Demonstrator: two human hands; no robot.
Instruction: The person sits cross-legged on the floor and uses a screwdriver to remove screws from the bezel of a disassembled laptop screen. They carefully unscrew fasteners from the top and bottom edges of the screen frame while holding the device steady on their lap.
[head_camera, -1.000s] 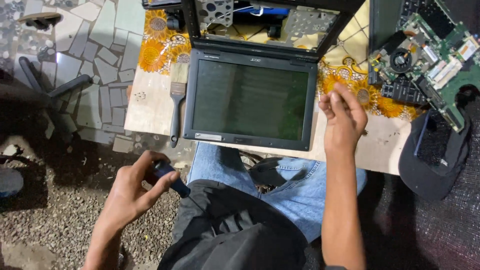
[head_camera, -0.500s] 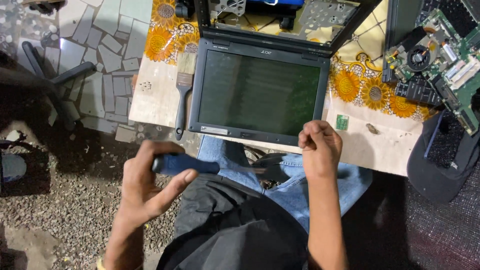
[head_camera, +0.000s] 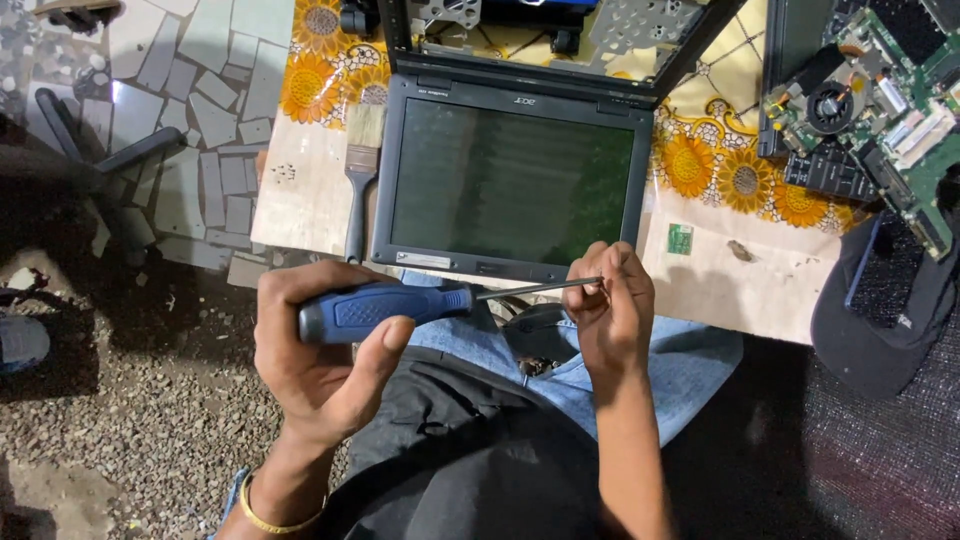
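Note:
My left hand (head_camera: 320, 365) grips the blue handle of a screwdriver (head_camera: 385, 308) held level above my lap. Its thin metal shaft runs right to my right hand (head_camera: 610, 310), whose fingertips pinch the tip. Both hands hover just in front of the table's near edge. Behind them on the table lies a dark laptop lid with its screen (head_camera: 512, 182) facing up, hinged to an opened laptop base (head_camera: 540, 25) at the back.
A paintbrush (head_camera: 360, 175) lies left of the screen on the sunflower-patterned tablecloth (head_camera: 700, 165). A small green chip (head_camera: 680, 238) sits right of it. A green circuit board with a fan (head_camera: 870, 100) and a black cap (head_camera: 880, 320) are at the right. Gravel and broken tiles lie left.
My left hand brought the screwdriver up from low at the left to level in front of me. My right hand left the table's right side and took the shaft's tip.

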